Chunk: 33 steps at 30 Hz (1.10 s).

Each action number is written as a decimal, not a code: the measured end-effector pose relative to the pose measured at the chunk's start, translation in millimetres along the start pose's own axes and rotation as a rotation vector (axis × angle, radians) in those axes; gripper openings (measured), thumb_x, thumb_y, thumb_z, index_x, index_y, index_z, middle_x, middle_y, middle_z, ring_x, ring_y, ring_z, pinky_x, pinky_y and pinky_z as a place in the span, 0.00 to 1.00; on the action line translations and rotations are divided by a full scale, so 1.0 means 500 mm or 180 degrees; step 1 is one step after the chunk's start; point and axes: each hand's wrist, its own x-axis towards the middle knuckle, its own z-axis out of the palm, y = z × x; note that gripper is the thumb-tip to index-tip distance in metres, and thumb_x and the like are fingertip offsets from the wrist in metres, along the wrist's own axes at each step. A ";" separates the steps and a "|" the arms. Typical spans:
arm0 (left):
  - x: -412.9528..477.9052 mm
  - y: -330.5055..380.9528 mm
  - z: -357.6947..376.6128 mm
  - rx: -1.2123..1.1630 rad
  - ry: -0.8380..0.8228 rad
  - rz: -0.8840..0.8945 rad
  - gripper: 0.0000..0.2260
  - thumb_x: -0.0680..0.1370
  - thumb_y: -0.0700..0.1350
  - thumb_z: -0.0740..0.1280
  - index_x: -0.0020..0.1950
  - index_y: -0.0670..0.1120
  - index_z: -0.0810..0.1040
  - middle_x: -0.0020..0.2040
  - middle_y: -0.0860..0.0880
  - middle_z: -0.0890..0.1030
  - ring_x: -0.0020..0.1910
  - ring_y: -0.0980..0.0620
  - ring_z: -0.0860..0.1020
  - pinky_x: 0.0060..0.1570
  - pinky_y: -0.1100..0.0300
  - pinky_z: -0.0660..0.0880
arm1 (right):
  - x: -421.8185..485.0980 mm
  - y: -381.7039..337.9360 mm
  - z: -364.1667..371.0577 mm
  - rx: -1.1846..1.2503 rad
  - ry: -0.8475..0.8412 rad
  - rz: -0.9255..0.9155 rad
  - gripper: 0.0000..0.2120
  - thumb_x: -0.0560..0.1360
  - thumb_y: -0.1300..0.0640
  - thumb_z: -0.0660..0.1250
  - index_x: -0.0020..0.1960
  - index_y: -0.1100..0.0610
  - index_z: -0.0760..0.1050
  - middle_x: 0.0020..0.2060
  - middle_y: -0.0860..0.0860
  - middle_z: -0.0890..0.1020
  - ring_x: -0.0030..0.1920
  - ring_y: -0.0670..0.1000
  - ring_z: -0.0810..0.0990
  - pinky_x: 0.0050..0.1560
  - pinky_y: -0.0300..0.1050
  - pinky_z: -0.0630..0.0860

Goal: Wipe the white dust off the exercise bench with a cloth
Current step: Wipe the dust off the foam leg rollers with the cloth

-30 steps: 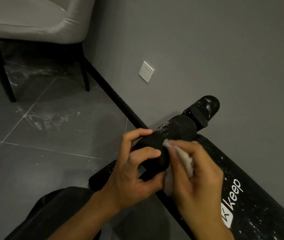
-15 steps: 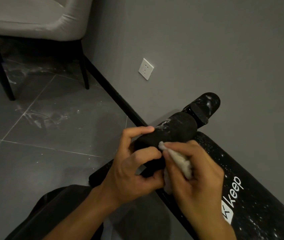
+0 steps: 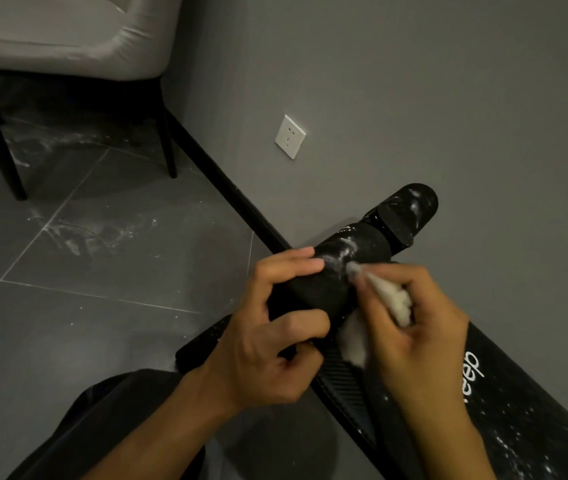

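Note:
A black exercise bench (image 3: 525,420) with white lettering and white dust specks runs from lower right toward the wall. At its head is a black foam roller (image 3: 355,258) streaked with white dust, with a second dusty roller (image 3: 410,209) beyond it. My left hand (image 3: 275,334) grips the near end of the roller, fingers wrapped round it. My right hand (image 3: 414,330) pinches a white cloth (image 3: 393,299) and presses its tip against the roller's dusty top.
A grey wall with a white socket (image 3: 289,136) stands right behind the bench, with a black skirting board below. A grey upholstered chair (image 3: 64,39) on black legs stands at upper left. Dark floor tiles (image 3: 85,237) show white dust smears. My dark-clothed knee (image 3: 109,424) is at the bottom.
My right hand has slid the cloth further up the roller toward the dusty patch. My left hand keeps its grip on the roller's near end.

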 end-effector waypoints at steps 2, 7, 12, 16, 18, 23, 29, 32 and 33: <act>-0.001 0.002 0.003 -0.0023 0.0027 -0.0069 0.16 0.66 0.32 0.64 0.50 0.47 0.73 0.66 0.40 0.68 0.73 0.35 0.68 0.70 0.43 0.69 | 0.017 0.015 0.001 -0.0026 0.0278 0.0433 0.03 0.77 0.50 0.68 0.49 0.42 0.77 0.43 0.37 0.83 0.45 0.41 0.82 0.43 0.29 0.76; -0.006 0.004 0.009 -0.0049 0.0076 -0.0180 0.15 0.67 0.32 0.64 0.50 0.47 0.72 0.66 0.40 0.68 0.74 0.35 0.68 0.71 0.45 0.69 | -0.018 -0.007 0.015 0.0183 0.0167 0.0281 0.03 0.81 0.55 0.67 0.52 0.51 0.80 0.44 0.42 0.83 0.43 0.44 0.83 0.42 0.32 0.76; -0.008 -0.001 0.012 -0.0106 0.0108 -0.0206 0.15 0.68 0.33 0.65 0.51 0.47 0.73 0.66 0.40 0.68 0.74 0.37 0.68 0.71 0.44 0.68 | -0.044 -0.017 0.034 0.0210 0.0005 -0.0278 0.04 0.77 0.57 0.69 0.51 0.56 0.80 0.45 0.45 0.84 0.43 0.43 0.83 0.42 0.33 0.77; -0.009 0.003 0.012 -0.0045 0.0135 -0.0230 0.16 0.67 0.33 0.64 0.50 0.47 0.72 0.66 0.41 0.68 0.74 0.37 0.68 0.71 0.45 0.68 | -0.025 0.013 0.026 0.0206 0.0540 0.0373 0.03 0.79 0.52 0.69 0.52 0.48 0.78 0.46 0.40 0.84 0.47 0.43 0.83 0.45 0.32 0.77; -0.010 0.003 0.011 -0.0045 0.0122 -0.0218 0.16 0.67 0.33 0.64 0.51 0.47 0.72 0.66 0.40 0.68 0.74 0.37 0.68 0.71 0.44 0.69 | -0.030 0.016 0.029 0.0203 0.0613 0.0421 0.03 0.79 0.52 0.67 0.52 0.47 0.77 0.44 0.41 0.83 0.44 0.42 0.82 0.43 0.30 0.75; -0.011 -0.008 0.005 -0.0051 0.0074 -0.0092 0.20 0.66 0.30 0.70 0.52 0.47 0.73 0.67 0.39 0.69 0.74 0.36 0.69 0.70 0.43 0.71 | -0.078 0.005 0.047 0.0251 0.0199 -0.0310 0.05 0.78 0.60 0.67 0.54 0.59 0.78 0.45 0.50 0.82 0.43 0.43 0.82 0.44 0.33 0.76; -0.011 -0.010 0.006 0.0013 0.0112 -0.0056 0.19 0.66 0.31 0.70 0.53 0.46 0.73 0.66 0.38 0.69 0.71 0.35 0.71 0.70 0.43 0.71 | -0.023 0.016 0.022 -0.0152 0.0388 -0.0020 0.05 0.79 0.59 0.68 0.54 0.57 0.80 0.48 0.46 0.83 0.48 0.42 0.82 0.49 0.32 0.75; -0.011 -0.009 0.005 0.0022 0.0100 -0.0051 0.18 0.67 0.31 0.70 0.53 0.46 0.73 0.66 0.38 0.69 0.71 0.35 0.71 0.70 0.44 0.71 | -0.031 0.008 0.027 -0.0178 0.0312 -0.0153 0.06 0.79 0.60 0.67 0.54 0.60 0.81 0.45 0.49 0.82 0.45 0.43 0.81 0.46 0.31 0.74; -0.011 -0.009 0.004 0.0017 0.0088 -0.0044 0.19 0.67 0.30 0.71 0.53 0.46 0.73 0.66 0.38 0.69 0.71 0.35 0.71 0.70 0.44 0.71 | -0.042 0.004 0.030 -0.0168 0.0231 -0.0288 0.06 0.79 0.61 0.68 0.53 0.62 0.81 0.44 0.51 0.81 0.44 0.43 0.80 0.45 0.31 0.74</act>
